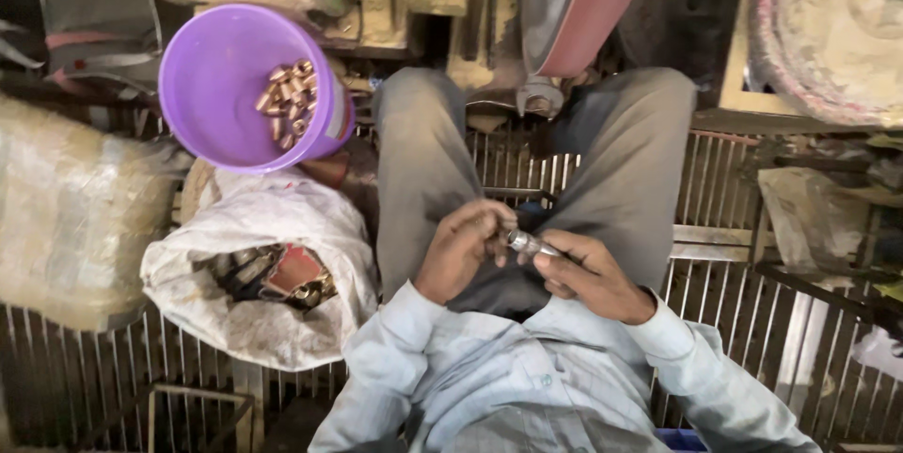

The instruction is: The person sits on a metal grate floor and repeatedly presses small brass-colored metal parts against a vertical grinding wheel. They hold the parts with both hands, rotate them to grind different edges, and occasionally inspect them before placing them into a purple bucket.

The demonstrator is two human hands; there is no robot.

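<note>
A small metal fitting point(523, 243) is being held over the lap.
It is being gripped by the left hand point(461, 248) and right hand point(591, 274), fingers closed around it; a purple bucket point(218, 95) is standing far left.

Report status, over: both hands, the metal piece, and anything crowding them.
Left hand and right hand both grip small shiny metal piece over lap. Purple bucket of brass parts and white sack sit apart, left.

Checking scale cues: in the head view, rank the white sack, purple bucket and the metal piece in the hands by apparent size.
1. White sack
2. Purple bucket, slightly smaller, though its distance from the camera makes this unsure
3. Metal piece, far smallest, held by both hands
</note>
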